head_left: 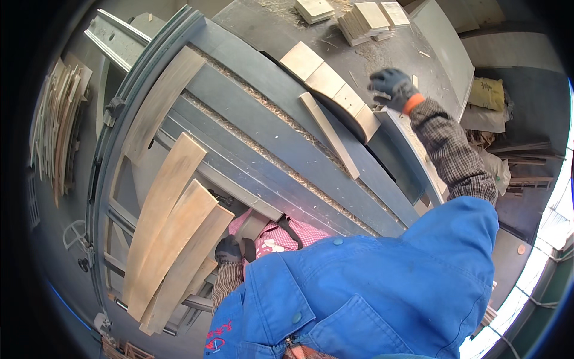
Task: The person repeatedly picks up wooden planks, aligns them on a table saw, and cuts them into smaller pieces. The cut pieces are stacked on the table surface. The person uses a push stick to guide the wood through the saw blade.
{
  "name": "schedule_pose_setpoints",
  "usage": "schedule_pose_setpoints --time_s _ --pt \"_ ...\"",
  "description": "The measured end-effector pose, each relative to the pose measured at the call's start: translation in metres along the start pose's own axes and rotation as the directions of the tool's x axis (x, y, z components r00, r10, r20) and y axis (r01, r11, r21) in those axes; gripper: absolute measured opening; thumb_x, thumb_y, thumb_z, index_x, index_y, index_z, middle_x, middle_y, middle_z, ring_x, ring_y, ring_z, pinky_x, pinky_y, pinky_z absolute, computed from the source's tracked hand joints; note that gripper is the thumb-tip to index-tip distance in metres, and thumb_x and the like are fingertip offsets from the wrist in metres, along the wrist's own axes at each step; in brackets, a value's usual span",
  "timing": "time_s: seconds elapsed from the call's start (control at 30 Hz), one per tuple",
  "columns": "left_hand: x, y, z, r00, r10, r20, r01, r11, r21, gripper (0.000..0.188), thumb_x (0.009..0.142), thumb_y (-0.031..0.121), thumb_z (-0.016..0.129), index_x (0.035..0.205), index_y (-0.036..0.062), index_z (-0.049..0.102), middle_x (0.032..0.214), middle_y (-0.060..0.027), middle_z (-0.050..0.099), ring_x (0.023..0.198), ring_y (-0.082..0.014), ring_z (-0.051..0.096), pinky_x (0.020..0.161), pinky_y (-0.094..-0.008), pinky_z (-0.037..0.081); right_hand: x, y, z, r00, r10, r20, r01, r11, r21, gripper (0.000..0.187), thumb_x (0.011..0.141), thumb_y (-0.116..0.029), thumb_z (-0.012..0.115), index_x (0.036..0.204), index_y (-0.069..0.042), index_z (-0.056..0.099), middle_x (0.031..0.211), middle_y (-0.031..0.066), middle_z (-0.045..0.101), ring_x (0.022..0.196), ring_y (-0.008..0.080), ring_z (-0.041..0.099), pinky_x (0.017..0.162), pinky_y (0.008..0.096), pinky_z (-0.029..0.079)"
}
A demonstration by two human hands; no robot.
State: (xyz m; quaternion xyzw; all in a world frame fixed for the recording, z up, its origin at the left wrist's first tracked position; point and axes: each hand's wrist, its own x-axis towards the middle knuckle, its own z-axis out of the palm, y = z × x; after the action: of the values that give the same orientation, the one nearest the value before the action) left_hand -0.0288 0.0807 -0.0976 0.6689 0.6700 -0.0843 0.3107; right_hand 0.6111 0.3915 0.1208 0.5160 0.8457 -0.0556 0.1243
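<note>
My right hand (391, 90), in a dark grey glove with an orange cuff, hovers over the far right of the machine table with fingers apart and nothing in them. Just left of it, a row of squared pale wood blocks (327, 81) lies along a black curved edge. A narrow wood strip (329, 136) rests slantwise on the blue-grey slotted table (257, 107). Low at my waist is my left hand (228, 249), also gloved, beside a grey metal part (253, 226) and the ends of several long boards (173, 239). Its fingers are mostly hidden.
Stacked wood pieces (365, 23) lie on a dark surface strewn with sawdust at the back. One board (164, 105) lies across the table's left end. Thin offcuts (60, 125) lean at far left, near a handwheel (76, 234). Sacks (487, 99) stand at right.
</note>
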Motion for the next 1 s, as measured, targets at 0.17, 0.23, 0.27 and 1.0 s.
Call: schedule_pose_setpoints --time_s 0.17,0.23,0.27,1.0 --pt "0.001 -0.012 0.011 0.997 0.025 -0.068 -0.025 1.0 0.0 0.025 0.088 0.026 0.054 0.102 0.0142 0.072 0.09 -0.0205 0.069 0.083 -0.0388 0.067 0.074 -0.0514 0.053 -0.042 -0.019 0.039 0.96 -0.186 0.209 0.22 0.964 -0.152 0.035 0.069 -0.028 0.078 0.101 -0.018 0.069 0.13 0.0072 0.06 0.128 0.0274 0.052 0.115 0.0511 0.036" --pt "0.002 -0.018 0.018 0.998 0.011 -0.069 -0.01 1.0 0.013 0.025 0.088 0.025 0.054 0.102 0.0142 0.072 0.091 -0.0204 0.07 0.084 -0.0386 0.067 0.076 -0.0509 0.053 -0.044 -0.031 0.058 0.93 -0.127 0.346 0.22 0.944 -0.247 0.032 0.07 -0.029 0.076 0.099 -0.018 0.069 0.129 0.0069 0.059 0.13 0.0269 0.05 0.117 0.052 0.032" --pt "0.003 -0.021 0.021 0.998 -0.002 -0.06 0.004 1.0 0.022 0.026 0.087 0.025 0.054 0.103 0.0143 0.072 0.092 -0.0203 0.07 0.085 -0.0385 0.067 0.077 -0.0507 0.053 -0.042 -0.036 0.066 0.914 -0.105 0.392 0.227 0.933 -0.28 0.031 0.071 -0.03 0.075 0.098 -0.018 0.069 0.129 0.0067 0.059 0.131 0.0266 0.049 0.118 0.0525 0.031" --pt "-0.016 -0.011 0.025 0.994 -0.074 0.082 0.06 0.984 0.165 0.021 0.085 0.029 0.056 0.095 0.0159 0.069 0.089 -0.0175 0.07 0.08 -0.037 0.068 0.07 -0.0517 0.055 0.137 -0.017 0.045 0.935 0.344 0.083 -0.351 0.93 0.105 0.055 0.083 -0.045 0.073 0.128 -0.016 0.06 0.139 0.0089 0.052 0.133 0.0322 0.046 0.11 0.0459 0.038"
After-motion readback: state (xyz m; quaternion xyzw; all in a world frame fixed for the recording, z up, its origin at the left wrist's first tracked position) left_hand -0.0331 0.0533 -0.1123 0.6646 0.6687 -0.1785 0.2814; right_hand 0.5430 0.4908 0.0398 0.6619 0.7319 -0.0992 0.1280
